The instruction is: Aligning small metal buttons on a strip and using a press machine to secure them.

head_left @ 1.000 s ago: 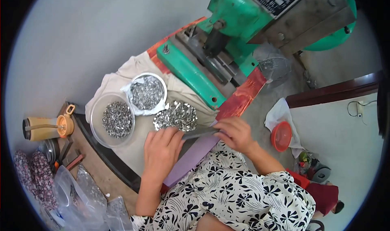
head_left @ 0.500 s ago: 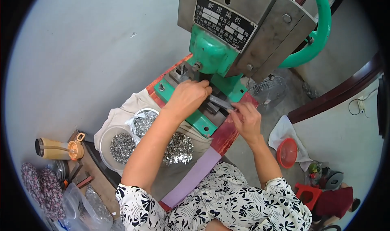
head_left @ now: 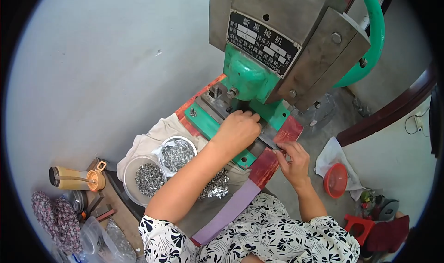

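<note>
A green and grey punch press (head_left: pixel 252 80) stands in front of me, its base fixed on a red board (head_left: pixel 266 167). My left hand (head_left: pixel 240 130) is closed over the die area under the press head. Its fingers curl down, and whatever they grip is hidden beneath the hand. From under that hand a flat grey metal strip (head_left: pixel 269 141) runs toward my right hand (head_left: pixel 294 161), which pinches its near end between thumb and fingers at the board's edge.
Left of the press, on a beige cloth (head_left: pixel 147 140), are a bowl (head_left: pixel 131 189) and a lined bowl (head_left: pixel 194 145) of small metal pieces. More shiny pieces (head_left: pixel 217 185) lie beside my left forearm. A red basin (head_left: pixel 336 180) and a person in dark red (head_left: pixel 387 235) are at right.
The whole view has shifted, so the press sits lower and further right. My left hand has moved right along the strip and covers more of it; my right hand is slightly nearer me.
</note>
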A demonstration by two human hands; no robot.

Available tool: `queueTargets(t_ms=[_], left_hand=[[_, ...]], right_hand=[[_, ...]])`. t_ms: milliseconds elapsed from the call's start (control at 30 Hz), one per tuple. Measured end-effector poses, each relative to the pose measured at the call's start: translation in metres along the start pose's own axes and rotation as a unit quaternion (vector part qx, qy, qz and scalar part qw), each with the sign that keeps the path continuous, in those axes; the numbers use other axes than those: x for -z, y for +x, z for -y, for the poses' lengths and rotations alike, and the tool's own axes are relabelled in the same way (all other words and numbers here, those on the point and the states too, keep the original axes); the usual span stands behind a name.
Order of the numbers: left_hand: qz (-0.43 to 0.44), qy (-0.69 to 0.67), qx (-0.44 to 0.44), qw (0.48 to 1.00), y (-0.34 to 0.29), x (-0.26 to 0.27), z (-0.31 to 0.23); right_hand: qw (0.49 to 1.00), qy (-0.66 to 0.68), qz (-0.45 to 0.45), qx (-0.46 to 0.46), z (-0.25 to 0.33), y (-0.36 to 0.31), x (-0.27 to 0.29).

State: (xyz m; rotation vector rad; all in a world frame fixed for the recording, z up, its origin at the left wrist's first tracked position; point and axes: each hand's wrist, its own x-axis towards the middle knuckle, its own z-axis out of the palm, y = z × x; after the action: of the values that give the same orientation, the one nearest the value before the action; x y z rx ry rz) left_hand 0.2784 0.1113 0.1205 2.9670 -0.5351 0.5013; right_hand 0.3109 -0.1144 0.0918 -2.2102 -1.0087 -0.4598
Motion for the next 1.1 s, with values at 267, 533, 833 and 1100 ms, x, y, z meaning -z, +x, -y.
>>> queueTargets(t_ms=[267,533,833,1100], left_hand=[[-0.075,-0.04,0.063,0.994,-0.042,-0.027,-0.027],[-0.11,-0.045,0.101,0.988,-0.049,-0.048,-0.039],[-0.129,-0.093,0.13,0.979,-0.05,-0.059,-0.042],[-0.164,-0.115,0.156,0.967,-0.052,-0.071,-0.048]], right_hand=[[0.99,0.136,0.03,-0.012,-0.011,0.021,-0.044],[0.982,0.159,0.091,-0.044,-0.056,0.053,-0.048],[0.937,0.262,0.215,-0.091,-0.079,0.079,-0.078],[0.891,0.365,0.185,-0.195,-0.071,0.082,-0.086]])
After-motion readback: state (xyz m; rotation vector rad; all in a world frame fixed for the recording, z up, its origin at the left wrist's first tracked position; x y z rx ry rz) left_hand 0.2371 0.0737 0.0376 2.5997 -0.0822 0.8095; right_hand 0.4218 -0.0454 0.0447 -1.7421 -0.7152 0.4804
